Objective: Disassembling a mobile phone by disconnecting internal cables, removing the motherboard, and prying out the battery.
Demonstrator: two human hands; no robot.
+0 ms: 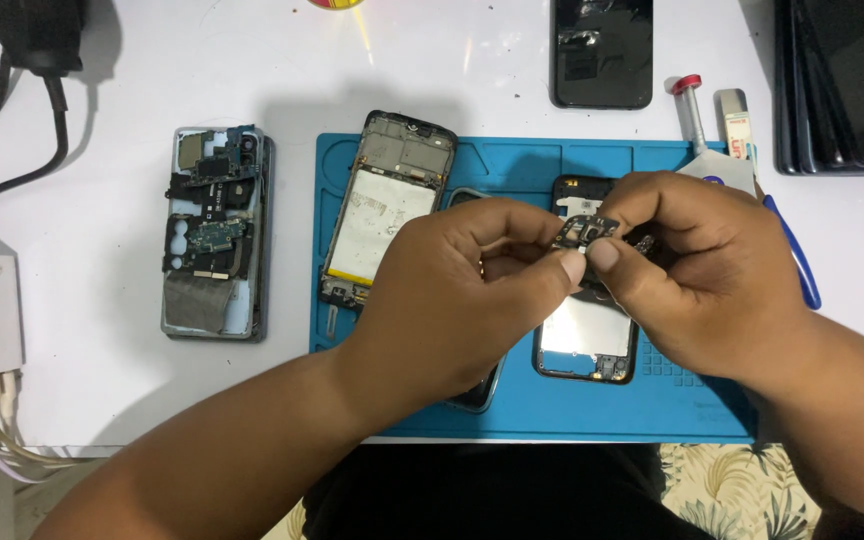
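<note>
Both hands meet above the blue mat (pixel 512 165) on the white desk (pixel 102 380). A small dark circuit board (pixel 584 231) is pinched between them: the left hand (pixel 452 300) closes its thumb and forefinger on the board's lower left edge, and the right hand (pixel 697 270) grips the right edge, with the thumb below and the forefinger curled over the top. The fingers (pixel 602 254) of both hands are drawn narrow, tips nearly touching beneath the board, which is held slightly tilted and clear of the mat. Directly under the board lies an opened phone (pixel 584 345) with a pale battery showing, partly hidden by the right hand. To its left on the mat rests a second opened phone frame (pixel 387 205), and another phone, mostly covered, lies under the left hand. Left of the mat, on the bare desk, lies a stripped phone with exposed boards (pixel 214 232). Behind the mat are a black phone back (pixel 602 50), a small tube with a red cap (pixel 690 110) and a blue-handled tool (pixel 797 265).
</note>
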